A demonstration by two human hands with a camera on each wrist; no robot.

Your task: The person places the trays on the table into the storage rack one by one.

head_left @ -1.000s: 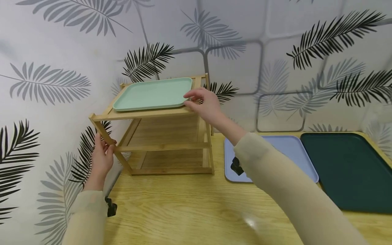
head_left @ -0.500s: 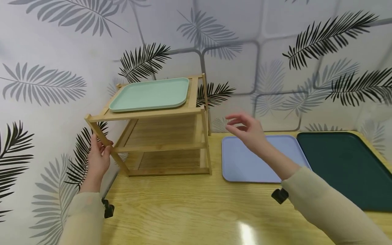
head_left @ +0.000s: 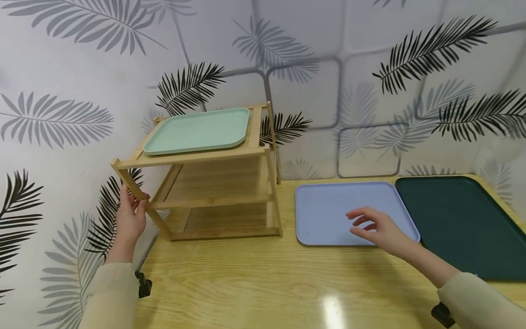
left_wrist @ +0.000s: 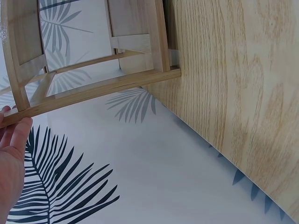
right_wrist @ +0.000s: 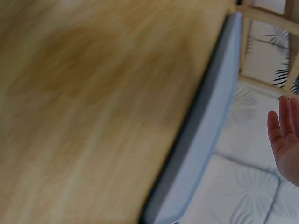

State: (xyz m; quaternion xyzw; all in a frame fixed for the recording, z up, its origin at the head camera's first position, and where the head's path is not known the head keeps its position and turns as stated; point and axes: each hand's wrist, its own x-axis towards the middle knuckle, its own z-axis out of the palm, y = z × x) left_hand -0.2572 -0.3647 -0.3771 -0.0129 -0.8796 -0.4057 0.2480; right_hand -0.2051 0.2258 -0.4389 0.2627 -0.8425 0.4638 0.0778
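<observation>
A three-tier wooden rack (head_left: 222, 200) stands on the left of the table, with a mint-green tray (head_left: 197, 131) lying on its top tier. My left hand (head_left: 130, 219) grips the rack's front left leg at the height of the middle tier; the left wrist view shows thumb and fingers about the wooden leg (left_wrist: 88, 88). Over the light blue tray (head_left: 324, 214) my right hand (head_left: 380, 230) hovers with loosely bent fingers and nothing in them. In the right wrist view the blue tray (right_wrist: 201, 126) appears edge-on, apart from the hand.
A dark green tray (head_left: 464, 224) lies to the right of the blue one. The wood-grain table (head_left: 246, 278) extends in front of the rack. A leaf-patterned wall (head_left: 304, 100) closes the back and left sides.
My right hand has let go of the mint-green tray's right corner and moved right and down to above the blue tray. The left hand keeps its hold on the rack leg.
</observation>
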